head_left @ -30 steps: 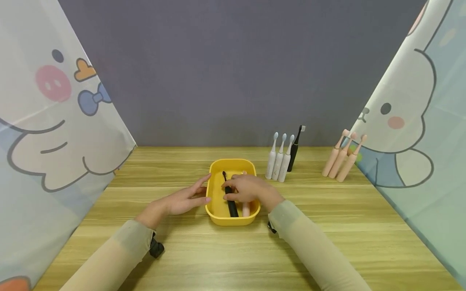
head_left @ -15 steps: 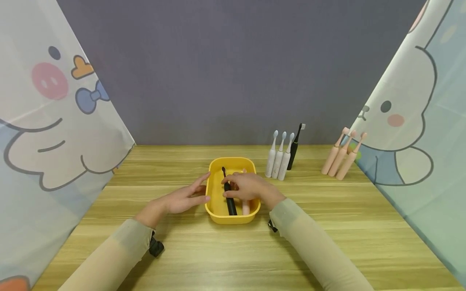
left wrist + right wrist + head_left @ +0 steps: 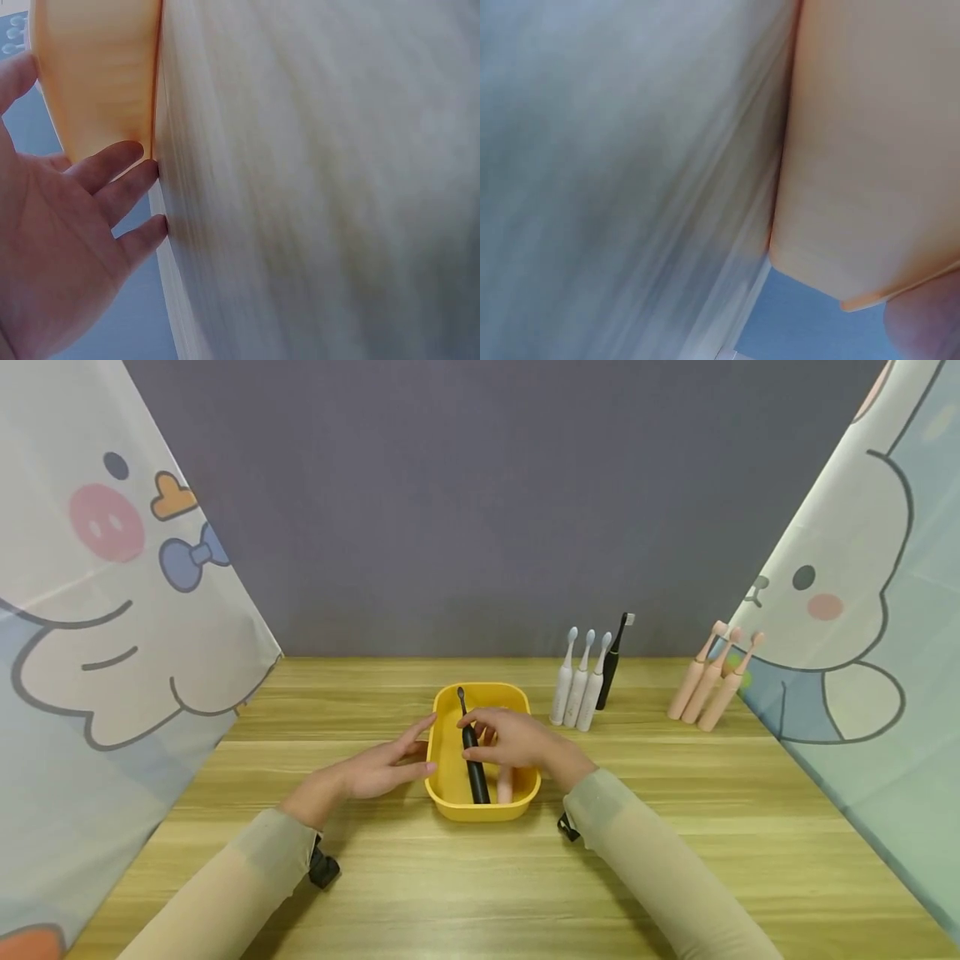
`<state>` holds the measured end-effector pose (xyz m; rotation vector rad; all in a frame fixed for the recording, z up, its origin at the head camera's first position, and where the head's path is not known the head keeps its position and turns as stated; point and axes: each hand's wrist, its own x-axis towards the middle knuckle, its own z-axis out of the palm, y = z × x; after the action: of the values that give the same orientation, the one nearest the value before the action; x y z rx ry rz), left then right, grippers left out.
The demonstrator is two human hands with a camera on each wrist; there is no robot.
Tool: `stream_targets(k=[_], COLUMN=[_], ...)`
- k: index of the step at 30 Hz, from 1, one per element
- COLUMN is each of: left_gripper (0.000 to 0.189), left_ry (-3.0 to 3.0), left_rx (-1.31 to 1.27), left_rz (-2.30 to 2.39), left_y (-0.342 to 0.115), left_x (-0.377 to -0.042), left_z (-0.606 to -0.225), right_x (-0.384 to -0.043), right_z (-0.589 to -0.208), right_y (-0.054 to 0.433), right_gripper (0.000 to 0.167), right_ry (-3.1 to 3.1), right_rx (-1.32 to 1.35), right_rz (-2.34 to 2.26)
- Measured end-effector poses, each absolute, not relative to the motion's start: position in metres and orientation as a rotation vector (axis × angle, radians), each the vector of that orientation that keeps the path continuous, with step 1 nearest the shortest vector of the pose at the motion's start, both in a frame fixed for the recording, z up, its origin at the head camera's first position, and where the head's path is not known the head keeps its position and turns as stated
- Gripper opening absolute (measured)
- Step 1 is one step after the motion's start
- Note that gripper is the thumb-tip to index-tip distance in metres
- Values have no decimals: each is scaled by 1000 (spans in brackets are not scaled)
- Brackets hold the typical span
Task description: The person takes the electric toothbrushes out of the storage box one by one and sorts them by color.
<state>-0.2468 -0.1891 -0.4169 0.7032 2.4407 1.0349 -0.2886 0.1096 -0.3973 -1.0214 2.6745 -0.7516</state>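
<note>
In the head view, my right hand [image 3: 517,737] reaches into a yellow plastic box [image 3: 483,812] and pinches a black electric toothbrush [image 3: 475,768] between thumb and fingers. The brush head leans toward the box's far end. Beside it in the box lies a pink electric toothbrush [image 3: 506,785], partly covered by the hand. My left hand [image 3: 378,768] is at the box's left side with fingers spread. The left wrist view has the left hand [image 3: 67,232] with loosely extended fingers against the outer wall of the box [image 3: 101,82]. Only a bit of my right hand [image 3: 926,319] appears in the right wrist view.
Several toothbrushes stand upright to the right of the box: white ones [image 3: 575,693] in a row, a black one [image 3: 610,672] behind them, and pink ones [image 3: 701,689] farther right. A grey backdrop [image 3: 480,510] and printed cloths [image 3: 847,568] border the wooden table [image 3: 480,893].
The black toothbrush's head has risen a little toward the box's far rim, with my right hand pinching it. My left hand has stayed at the box's side.
</note>
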Motion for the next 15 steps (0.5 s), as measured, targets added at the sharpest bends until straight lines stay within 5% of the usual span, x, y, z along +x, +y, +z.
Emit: stream_targets(k=[15], left_gripper=[92], left_ry=[2434], left_rx=[715], left_rz=[1029], left_y=[-189], left_x=[-246], left_z=[-416], right_x=[-285], right_z=[-392], right_y=[115], right_gripper=[52], right_ry=[2671], right_rx=[-1085], right_rz=[-968])
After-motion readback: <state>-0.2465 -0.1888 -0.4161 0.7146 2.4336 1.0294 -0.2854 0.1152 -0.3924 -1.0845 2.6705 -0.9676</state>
